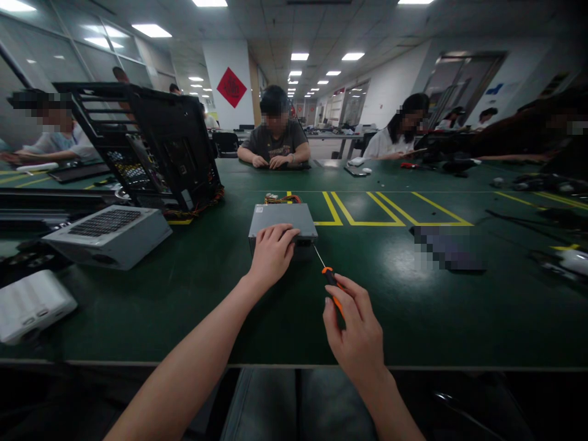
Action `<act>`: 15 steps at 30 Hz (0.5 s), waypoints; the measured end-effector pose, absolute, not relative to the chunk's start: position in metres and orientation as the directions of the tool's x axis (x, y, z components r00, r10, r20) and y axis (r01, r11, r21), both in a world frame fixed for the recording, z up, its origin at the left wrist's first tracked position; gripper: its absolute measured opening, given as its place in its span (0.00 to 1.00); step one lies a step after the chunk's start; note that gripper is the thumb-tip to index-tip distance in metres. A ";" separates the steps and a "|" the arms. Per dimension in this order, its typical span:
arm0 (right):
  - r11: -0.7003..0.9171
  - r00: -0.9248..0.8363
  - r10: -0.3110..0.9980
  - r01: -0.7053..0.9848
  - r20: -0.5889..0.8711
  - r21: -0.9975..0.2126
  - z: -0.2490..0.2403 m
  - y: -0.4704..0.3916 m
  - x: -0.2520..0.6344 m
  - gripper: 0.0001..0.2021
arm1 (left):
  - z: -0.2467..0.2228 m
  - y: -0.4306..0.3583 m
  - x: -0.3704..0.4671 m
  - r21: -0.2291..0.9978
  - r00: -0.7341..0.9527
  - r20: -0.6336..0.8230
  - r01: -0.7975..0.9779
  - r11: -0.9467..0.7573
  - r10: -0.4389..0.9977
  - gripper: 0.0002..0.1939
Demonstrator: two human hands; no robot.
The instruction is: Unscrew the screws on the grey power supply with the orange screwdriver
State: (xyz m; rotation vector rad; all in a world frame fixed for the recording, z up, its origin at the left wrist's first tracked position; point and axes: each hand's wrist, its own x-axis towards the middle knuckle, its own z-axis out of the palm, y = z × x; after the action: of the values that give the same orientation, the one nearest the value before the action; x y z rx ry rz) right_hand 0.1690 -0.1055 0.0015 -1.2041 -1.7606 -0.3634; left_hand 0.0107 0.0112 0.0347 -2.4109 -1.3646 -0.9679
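A grey computer power supply (282, 215) lies on the green table in front of me, its bundle of coloured cables (280, 199) at the far side. My left hand (274, 248) rests on its top and near edge, fingers stretched out and lying flat. In my right hand (353, 318) is a screwdriver (329, 277) with an orange and black handle, held between thumb and fingers. Its thin shaft points up and left, with the tip at the near right corner of the power supply. Whether the tip sits in a screw I cannot tell.
To the left stand a black computer case (160, 153), a second power supply (110, 236) and a white boxy device (37, 306). A blurred dark flat object (450, 250) lies right, beyond it several cables (546, 184). Across the table a person (275, 138) sits working.
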 end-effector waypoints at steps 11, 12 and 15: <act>0.426 -0.048 0.557 0.873 0.829 -0.236 -0.001 -0.107 0.172 0.11 | 0.033 0.012 0.011 0.144 0.340 0.640 0.828 -0.542 0.690 0.15; 0.430 -0.060 0.559 0.874 0.827 -0.227 0.000 -0.107 0.172 0.10 | 0.033 0.012 0.011 0.147 0.338 0.639 0.828 -0.541 0.691 0.15; 0.451 -0.127 0.568 0.875 0.813 -0.178 0.000 -0.106 0.170 0.12 | 0.034 0.011 0.012 0.155 0.336 0.636 0.827 -0.541 0.695 0.15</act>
State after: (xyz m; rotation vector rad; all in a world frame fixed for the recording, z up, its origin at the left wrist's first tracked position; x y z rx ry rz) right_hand 0.1701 -0.1056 -0.0004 -1.2272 -1.8143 -0.4348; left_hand 0.0116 0.0107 0.0344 -2.4005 -1.3875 -0.9919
